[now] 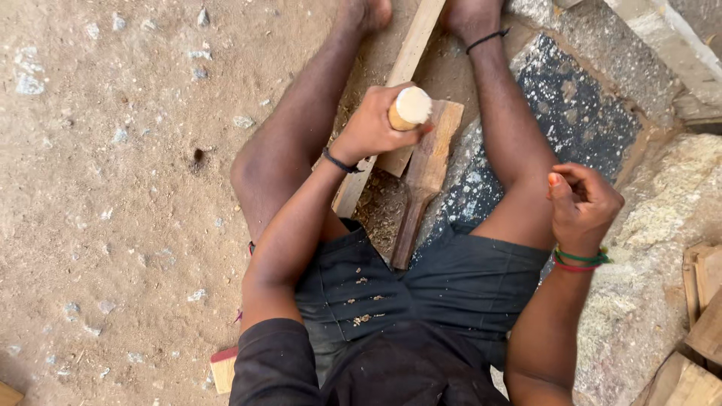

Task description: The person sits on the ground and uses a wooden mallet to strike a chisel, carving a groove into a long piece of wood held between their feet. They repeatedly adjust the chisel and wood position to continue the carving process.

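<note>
Here I am looking down at a person sitting on the sandy ground point(113, 188), legs stretched out. The left hand point(374, 124) is clamping around a pale round wooden handle point(410, 109), its cut end facing up at me, held just above a paddle-shaped wooden piece point(425, 177) lying between the thighs; that grip seems to be keeping the handle steady over the work. A long wooden strip point(402, 71) is running under the hand toward the feet. The right hand point(583, 203) is hovering apart beside the right thigh, fingers curling loosely; I cannot tell whether it is pinching anything. Wood shavings are gathering in the lap of the dark shorts point(361, 289). No container is showing anywhere.
</note>
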